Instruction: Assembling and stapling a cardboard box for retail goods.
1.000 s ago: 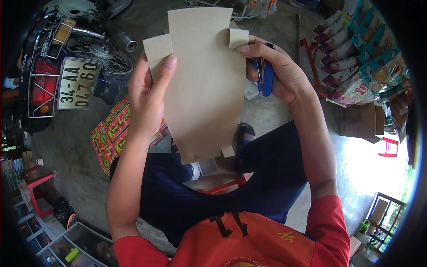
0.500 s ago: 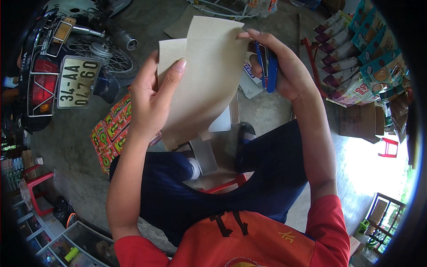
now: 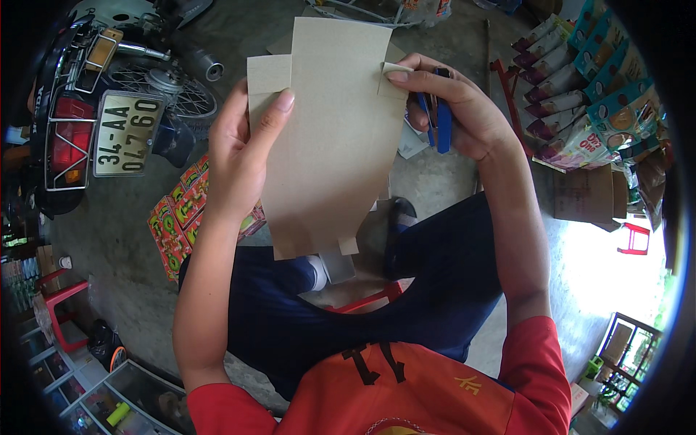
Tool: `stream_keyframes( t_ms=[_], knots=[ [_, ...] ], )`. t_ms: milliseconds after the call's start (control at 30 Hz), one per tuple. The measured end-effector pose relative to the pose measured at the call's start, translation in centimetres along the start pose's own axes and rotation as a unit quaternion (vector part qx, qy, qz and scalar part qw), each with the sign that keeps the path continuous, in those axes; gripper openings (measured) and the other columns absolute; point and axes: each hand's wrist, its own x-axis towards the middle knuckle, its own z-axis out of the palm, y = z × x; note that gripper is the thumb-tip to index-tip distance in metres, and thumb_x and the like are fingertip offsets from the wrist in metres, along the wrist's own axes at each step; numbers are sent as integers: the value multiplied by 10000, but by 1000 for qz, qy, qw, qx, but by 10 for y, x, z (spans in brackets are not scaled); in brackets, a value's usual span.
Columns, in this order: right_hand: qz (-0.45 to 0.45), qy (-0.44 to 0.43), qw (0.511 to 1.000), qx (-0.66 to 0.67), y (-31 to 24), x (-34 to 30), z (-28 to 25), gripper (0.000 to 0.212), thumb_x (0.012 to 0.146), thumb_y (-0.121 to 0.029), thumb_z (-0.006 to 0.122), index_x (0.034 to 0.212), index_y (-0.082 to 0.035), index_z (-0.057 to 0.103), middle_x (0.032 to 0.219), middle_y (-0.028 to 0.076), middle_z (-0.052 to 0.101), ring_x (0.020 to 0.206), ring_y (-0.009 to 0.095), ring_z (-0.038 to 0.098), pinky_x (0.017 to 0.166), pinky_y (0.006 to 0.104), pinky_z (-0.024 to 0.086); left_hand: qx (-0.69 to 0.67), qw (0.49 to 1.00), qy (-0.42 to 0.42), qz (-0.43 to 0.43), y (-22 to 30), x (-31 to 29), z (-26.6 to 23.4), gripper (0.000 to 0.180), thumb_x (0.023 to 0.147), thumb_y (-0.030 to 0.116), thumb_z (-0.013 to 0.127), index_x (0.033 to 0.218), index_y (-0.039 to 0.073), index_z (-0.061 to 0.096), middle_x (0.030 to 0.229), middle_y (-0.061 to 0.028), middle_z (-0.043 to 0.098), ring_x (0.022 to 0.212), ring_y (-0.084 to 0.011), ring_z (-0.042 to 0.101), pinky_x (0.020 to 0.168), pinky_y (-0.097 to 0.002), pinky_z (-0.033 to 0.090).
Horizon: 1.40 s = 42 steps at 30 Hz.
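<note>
Toward twelve o'clock, the left hand [image 3: 245,148] pinches a cardboard sheet [image 3: 333,145], its ten-o'clock flap [image 3: 269,75] unfolded, while the right hand [image 3: 462,109] grips a blue stapler [image 3: 444,127] and the folded, apparently unstapled two-o'clock flap [image 3: 391,87]

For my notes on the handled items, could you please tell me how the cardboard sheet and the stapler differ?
The cardboard sheet is plain tan; the stapler is mostly blue. The cardboard sheet is broad, with small flaps; the stapler is narrow and much smaller. The left hand and right hand both hold the cardboard sheet; only the right hand holds the stapler. Both things are held above the floor.
</note>
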Motion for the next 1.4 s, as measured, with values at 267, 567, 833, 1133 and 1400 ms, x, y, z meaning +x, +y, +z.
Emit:
stream_keyframes(
  t_ms=[267, 567, 833, 1133, 1400],
  knots=[
    [-206, 105, 930, -284, 7, 5, 3, 438, 878, -267, 816, 1250, -56, 722, 1032, 54, 731, 814, 148, 704, 750, 295, 548, -2, 998, -34, -47, -6, 1, -2, 338, 1070, 255, 656, 1300, 9, 640, 1091, -27, 719, 954, -47, 626, 843, -233, 490],
    [-274, 126, 834, -461, 16, -3, 26, 391, 846, -227, 787, 1222, -128, 743, 1021, 105, 755, 922, 277, 736, 857, 365, 565, 42, 981, -143, -124, -6, -8, 10, 385, 1048, 306, 677, 1277, -3, 654, 1006, -26, 724, 868, -53, 635, 750, -242, 501],
    [-364, 170, 755, -519, 28, -3, 42, 137, 844, -148, 769, 973, -128, 726, 860, 12, 708, 767, 201, 714, 663, 347, 552, -2, 983, -114, -141, -9, -8, 17, 380, 1081, 342, 618, 1199, -12, 689, 961, -9, 705, 841, -53, 618, 737, -238, 490],
    [-485, 137, 645, -575, 41, -1, 59, 255, 795, -82, 751, 1043, -140, 732, 1103, -8, 767, 776, 208, 731, 653, 347, 580, -96, 979, 2, -180, -17, -6, 6, 352, 1090, 310, 585, 1222, 6, 704, 1075, -35, 739, 941, -65, 671, 842, -240, 517],
    [-392, 89, 642, -653, 44, -17, 70, 499, 859, -133, 745, 1350, -216, 708, 1382, -30, 699, 803, 196, 758, 686, 329, 621, -81, 980, 62, -168, -13, -2, 4, 341, 1059, 287, 653, 1224, -6, 708, 1094, -78, 748, 984, -107, 695, 859, -254, 533]
  ],
)
